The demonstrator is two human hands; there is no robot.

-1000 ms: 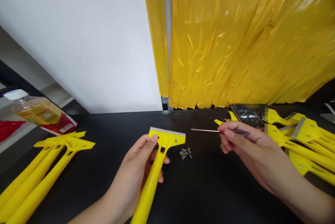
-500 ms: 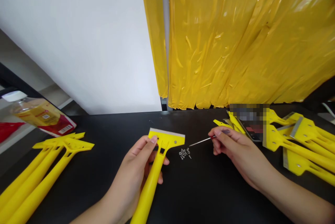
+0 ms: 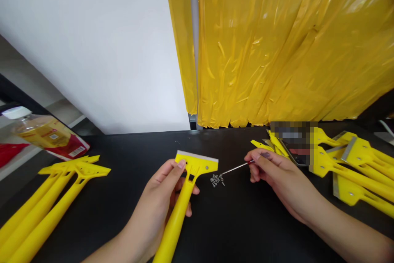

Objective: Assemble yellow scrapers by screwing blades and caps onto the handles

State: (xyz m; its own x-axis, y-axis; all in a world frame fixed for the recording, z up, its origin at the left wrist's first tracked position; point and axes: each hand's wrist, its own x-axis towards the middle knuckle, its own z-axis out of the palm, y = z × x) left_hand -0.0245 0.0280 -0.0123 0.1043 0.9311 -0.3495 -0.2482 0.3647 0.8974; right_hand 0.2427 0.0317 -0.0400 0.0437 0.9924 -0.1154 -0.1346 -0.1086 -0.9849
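Observation:
My left hand [image 3: 155, 209] grips a yellow plastic scraper [image 3: 192, 165] by its handle, with the metal blade edge pointing away from me. My right hand [image 3: 277, 177] pinches a thin screwdriver [image 3: 237, 168], its red-marked grip mostly hidden in my fingers. The screwdriver's tip sits just right of the scraper's head, above a small pile of silver screws [image 3: 216, 180] on the black table [image 3: 246, 222]. The tip looks close to the head, but contact is unclear.
More yellow scrapers [image 3: 55, 201] lie at the left, and another heap [image 3: 344, 177] lies at the right. A dark, partly pixelated slab [image 3: 294, 144] sits behind them. A bagged bottle [image 3: 40, 133], a yellow plastic curtain [image 3: 261, 49] and a white wall [image 3: 92, 49] stand beyond.
My right hand has moved left and lower, swinging the screwdriver tip down towards the scraper's head and the screws. My left hand and the scraper have barely moved.

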